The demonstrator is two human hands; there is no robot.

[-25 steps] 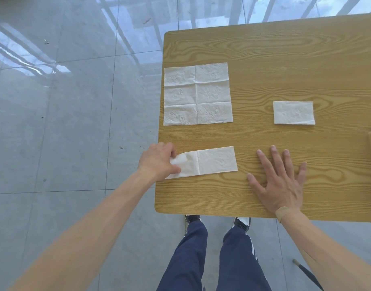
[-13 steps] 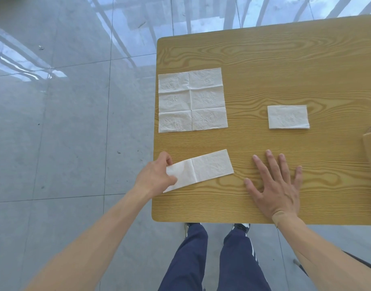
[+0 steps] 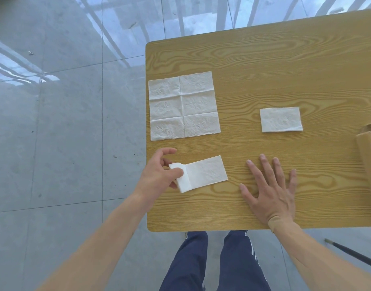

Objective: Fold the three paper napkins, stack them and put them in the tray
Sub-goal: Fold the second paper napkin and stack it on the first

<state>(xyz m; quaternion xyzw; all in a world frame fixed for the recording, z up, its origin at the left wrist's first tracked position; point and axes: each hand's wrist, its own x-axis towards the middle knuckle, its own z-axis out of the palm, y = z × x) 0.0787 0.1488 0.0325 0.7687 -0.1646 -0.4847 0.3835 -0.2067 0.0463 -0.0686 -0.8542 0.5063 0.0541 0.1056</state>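
I am pinching the half-folded napkin [image 3: 203, 175] by its near end with my left hand [image 3: 159, 177] while my right hand [image 3: 268, 192], just beside it, is lying flat and released on the table [image 3: 285, 66].

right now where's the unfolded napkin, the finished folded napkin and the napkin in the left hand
unfolded napkin [image 3: 184, 106], head view, on the centre crease crossing
finished folded napkin [image 3: 281, 119], head view, middle of its top face
napkin in the left hand [image 3: 207, 174], head view, on the flat half lying on the table
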